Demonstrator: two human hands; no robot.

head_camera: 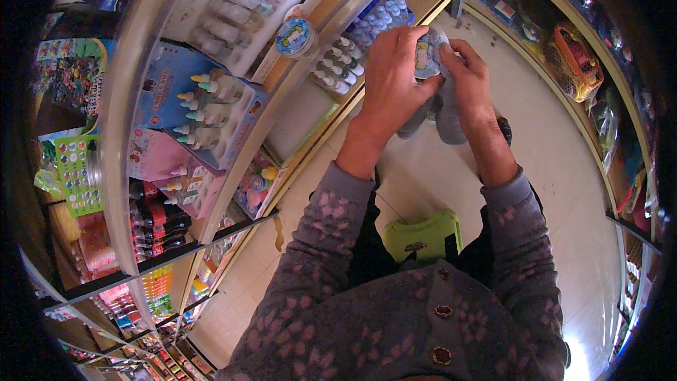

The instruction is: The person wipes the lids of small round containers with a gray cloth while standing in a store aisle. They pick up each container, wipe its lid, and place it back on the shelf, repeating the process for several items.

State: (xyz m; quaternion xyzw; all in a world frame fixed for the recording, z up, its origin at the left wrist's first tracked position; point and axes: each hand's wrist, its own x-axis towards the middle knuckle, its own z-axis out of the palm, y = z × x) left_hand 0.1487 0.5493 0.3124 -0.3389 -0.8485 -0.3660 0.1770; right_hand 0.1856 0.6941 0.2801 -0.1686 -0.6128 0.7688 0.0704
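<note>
My left hand (389,74) grips a small round container (427,55) with a blue patterned lid, held up in front of me over the floor. My right hand (468,74) pinches a grey cloth (450,116) against the container's right side. The cloth hangs down below both hands, and my fingers hide part of the container. On the shelf edge to the left sits a similar clear round tub (293,37) with a blue patterned lid.
Shelves on the left hold a display box of small bottles (232,16), a blue box of nozzle-tipped bottles (203,111) and dark bottles with red labels (158,222). A green plastic stool (423,235) is beneath me. On the right shelf lies an orange netted basket (576,63).
</note>
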